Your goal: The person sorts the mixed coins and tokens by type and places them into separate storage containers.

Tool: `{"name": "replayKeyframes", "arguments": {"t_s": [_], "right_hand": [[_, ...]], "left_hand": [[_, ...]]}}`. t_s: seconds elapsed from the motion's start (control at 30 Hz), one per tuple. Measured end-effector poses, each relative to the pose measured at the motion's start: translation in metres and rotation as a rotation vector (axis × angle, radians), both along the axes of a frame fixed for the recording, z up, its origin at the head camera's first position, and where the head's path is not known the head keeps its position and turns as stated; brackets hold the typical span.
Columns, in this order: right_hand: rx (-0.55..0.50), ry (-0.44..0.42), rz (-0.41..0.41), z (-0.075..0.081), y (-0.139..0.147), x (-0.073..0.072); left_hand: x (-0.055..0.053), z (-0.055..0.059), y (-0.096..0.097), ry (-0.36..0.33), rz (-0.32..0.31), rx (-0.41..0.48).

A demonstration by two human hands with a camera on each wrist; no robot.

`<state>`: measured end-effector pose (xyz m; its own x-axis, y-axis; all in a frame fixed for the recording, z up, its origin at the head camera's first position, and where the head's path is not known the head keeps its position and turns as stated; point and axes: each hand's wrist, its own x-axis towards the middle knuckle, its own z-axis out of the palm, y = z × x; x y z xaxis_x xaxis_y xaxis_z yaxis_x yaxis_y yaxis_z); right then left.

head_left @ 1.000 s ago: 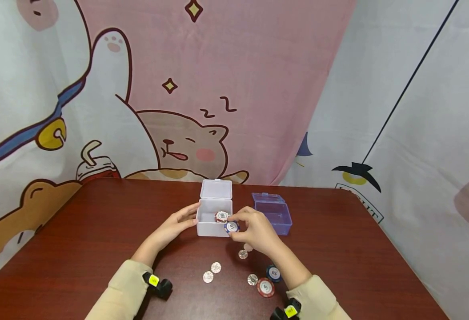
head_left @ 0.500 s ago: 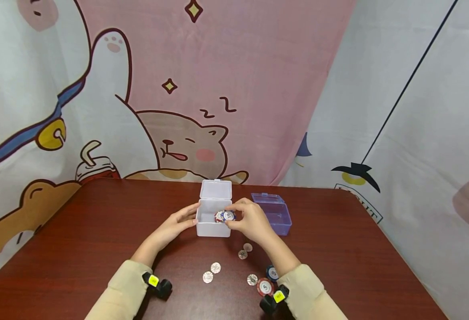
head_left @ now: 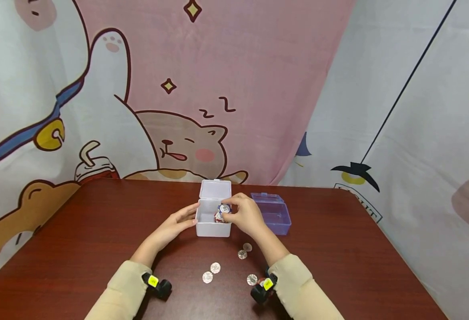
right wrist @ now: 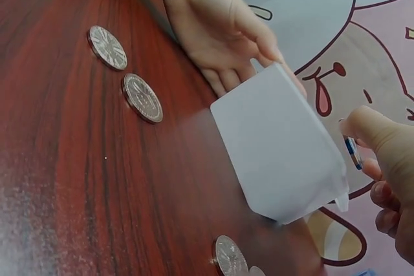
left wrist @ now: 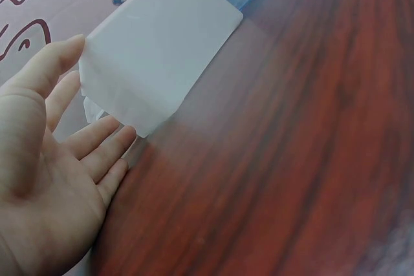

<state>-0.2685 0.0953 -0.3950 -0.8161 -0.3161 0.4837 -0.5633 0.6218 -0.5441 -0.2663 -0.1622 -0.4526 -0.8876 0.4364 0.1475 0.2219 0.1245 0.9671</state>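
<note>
A blue-and-white poker chip (head_left: 224,208) is pinched between the thumb and fingers of my right hand (head_left: 245,215), over the open white box (head_left: 213,230). In the right wrist view this chip (right wrist: 352,152) shows edge-on above the box's rim. Below it, a red-and-white poker chip (head_left: 218,217) lies inside the box, partly covered by the held one. My left hand (head_left: 175,226) rests against the box's left side, its fingers spread and extended. The left wrist view shows the left fingertips (left wrist: 123,135) at the white wall.
A translucent purple box (head_left: 279,218) stands with its lid raised, right of the white one. Silver coins (head_left: 215,267) lie scattered nearer the front, another pair (head_left: 244,251) farther back. Poker chips near the front right are mostly hidden under the right wrist camera (head_left: 261,291).
My right hand has carried the blue-and-white chip from the white box's front right corner to over its inside, with the forearm shifting left over the front chips. The left hand stays put.
</note>
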Motion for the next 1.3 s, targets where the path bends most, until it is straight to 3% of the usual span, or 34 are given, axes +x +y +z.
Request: {"name": "replayKeyframes", "arguments": {"t_s": [0.4,0.73,1.03,1.3], "right_hand": [[0.014,-0.011,-0.044,-0.014,-0.007,-0.012],[0.024,-0.027,-0.058,-0.018,-0.009,-0.014],[0.011,-0.056,-0.052,-0.019,-0.01,-0.011],[-0.112,-0.035,-0.013,-0.013,-0.004,0.001]], "left_hand": [[0.002,0.001,0.001,0.006,-0.003,0.009],[0.003,0.004,0.002,0.005,0.0,0.014],[0.002,0.0,-0.001,0.011,-0.008,0.009],[0.001,0.0,-0.001,0.016,-0.012,0.013]]}}
